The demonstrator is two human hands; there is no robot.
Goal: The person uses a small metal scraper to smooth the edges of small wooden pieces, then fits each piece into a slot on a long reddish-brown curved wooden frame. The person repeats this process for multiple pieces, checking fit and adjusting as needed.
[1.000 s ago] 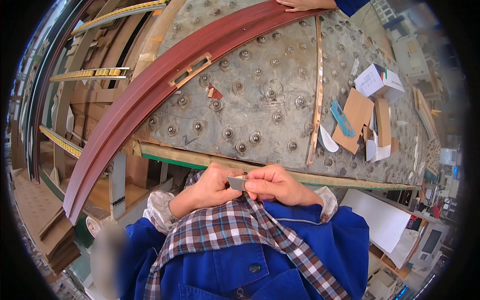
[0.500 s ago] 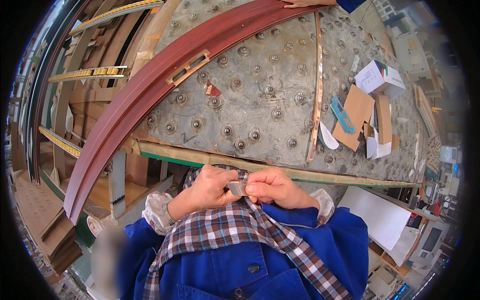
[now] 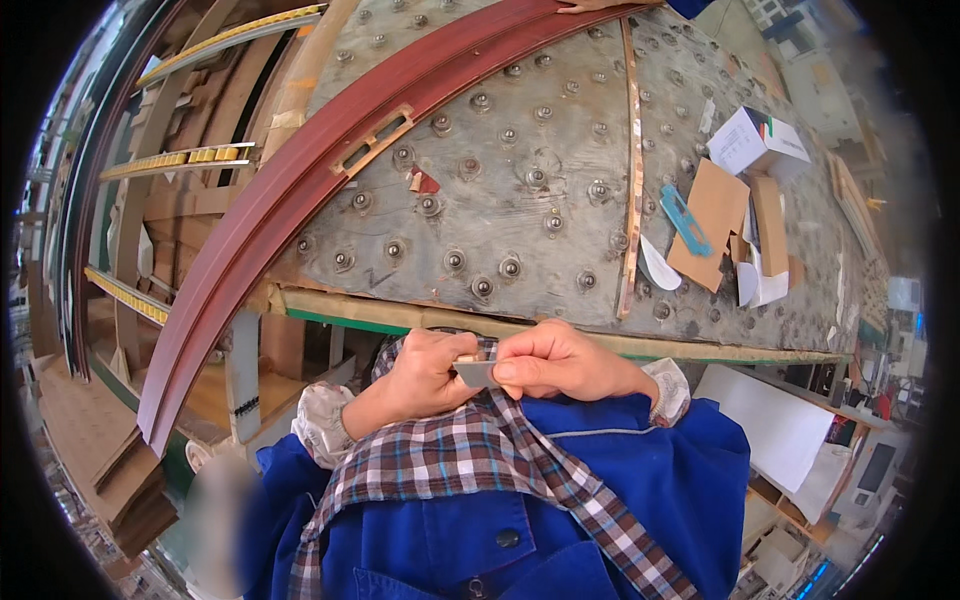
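Close to my chest, my left hand (image 3: 425,372) and my right hand (image 3: 560,362) meet around a small flat grey metal plate (image 3: 475,374). The fingers of my left hand are curled around its left side, hiding part of it. My right thumb and forefinger pinch its right edge. Beyond my hands, a long dark-red door-frame profile (image 3: 255,215) slants across the worktable (image 3: 400,290). It has a rectangular slot cut in it, with bare wood showing along the cut edges.
A co-worker's hand (image 3: 590,5) rests on the profile's far end. On the table's right lie a blue template (image 3: 686,222), cardboard (image 3: 708,235) and an open white box (image 3: 757,145). Metal ball rollers stud the tabletop. A roller rack (image 3: 180,160) stands at left.
The metal plate has tilted, so its flat grey face shows more. My right hand has shifted slightly to the right and opened out a little, still pinching the plate.
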